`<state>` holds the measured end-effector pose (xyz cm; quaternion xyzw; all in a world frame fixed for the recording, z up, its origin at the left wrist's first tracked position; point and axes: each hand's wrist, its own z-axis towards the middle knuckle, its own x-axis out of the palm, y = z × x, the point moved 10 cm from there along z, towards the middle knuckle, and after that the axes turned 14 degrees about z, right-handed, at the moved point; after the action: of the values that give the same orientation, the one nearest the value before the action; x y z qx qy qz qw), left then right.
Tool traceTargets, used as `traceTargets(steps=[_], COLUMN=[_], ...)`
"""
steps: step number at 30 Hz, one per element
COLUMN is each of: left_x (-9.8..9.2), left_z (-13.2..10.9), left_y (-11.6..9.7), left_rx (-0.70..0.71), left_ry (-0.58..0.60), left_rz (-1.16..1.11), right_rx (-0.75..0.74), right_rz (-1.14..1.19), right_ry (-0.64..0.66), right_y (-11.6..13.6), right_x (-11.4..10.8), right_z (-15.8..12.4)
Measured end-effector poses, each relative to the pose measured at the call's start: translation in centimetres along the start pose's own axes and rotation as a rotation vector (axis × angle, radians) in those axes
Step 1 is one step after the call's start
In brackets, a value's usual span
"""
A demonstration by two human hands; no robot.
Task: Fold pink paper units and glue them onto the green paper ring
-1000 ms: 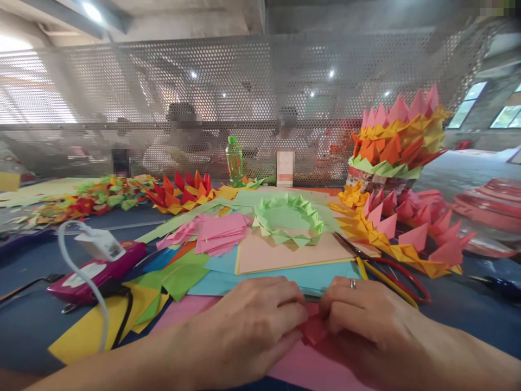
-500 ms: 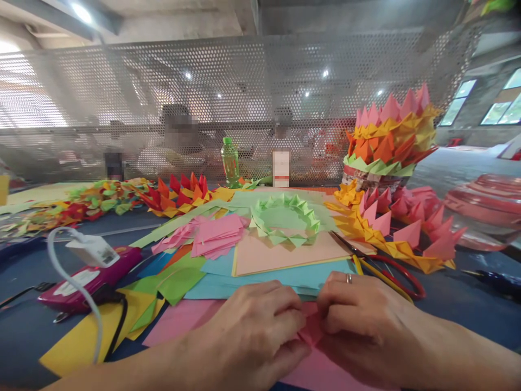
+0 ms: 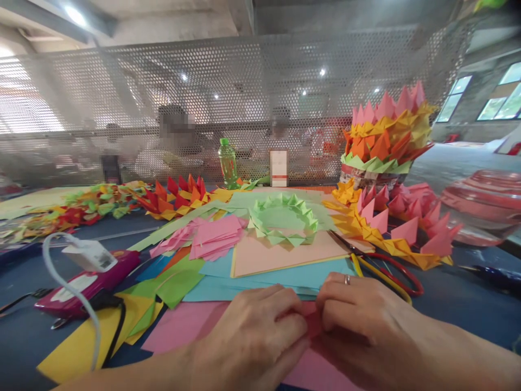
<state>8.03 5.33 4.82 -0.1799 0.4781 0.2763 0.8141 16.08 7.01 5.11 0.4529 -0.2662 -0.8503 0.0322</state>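
Close together at the front edge of the table, my left hand [image 3: 260, 326] and my right hand [image 3: 366, 317] both have their fingers curled in. Between them they pinch a small piece of pink paper [image 3: 313, 321], mostly covered by the fingers; its folds cannot be made out. Under the hands lies a larger pink sheet [image 3: 183, 326]. Just beyond are blue sheets [image 3: 228, 288] and a peach sheet [image 3: 268, 255]. On the peach sheet rests a ring of light green folded paper points [image 3: 260, 231]. A ring sits on a finger of my right hand.
Scissors with red and yellow handles [image 3: 382, 277] lie right of the sheets. Behind them are yellow and pink folded strips [image 3: 407, 233] and a layered paper piece [image 3: 380, 144]. A purple power strip [image 3: 87, 288] with cables sits left. A green bottle [image 3: 228, 165] stands near a perforated screen [image 3: 244, 81].
The whole view has shifted slightly. Both hands stay in nearly the same place, still pinching the small pink paper, with only slight finger movement.
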Motion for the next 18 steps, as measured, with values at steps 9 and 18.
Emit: traceTargets(steps=[9,18], left_x=[1.6,2.0], left_z=[-0.2,-0.3], left_y=[2.9,3.6], left_rx=[-0.376,-0.495], left_ry=[0.098,0.163], left_rz=[-0.399,-0.383], right_rx=[0.431,0.499], right_rz=[0.220,0.207], right_ry=[0.027,0.057], right_y=[-4.0,-4.6], right_x=[0.2,0.5], right_z=[-1.1,-1.6])
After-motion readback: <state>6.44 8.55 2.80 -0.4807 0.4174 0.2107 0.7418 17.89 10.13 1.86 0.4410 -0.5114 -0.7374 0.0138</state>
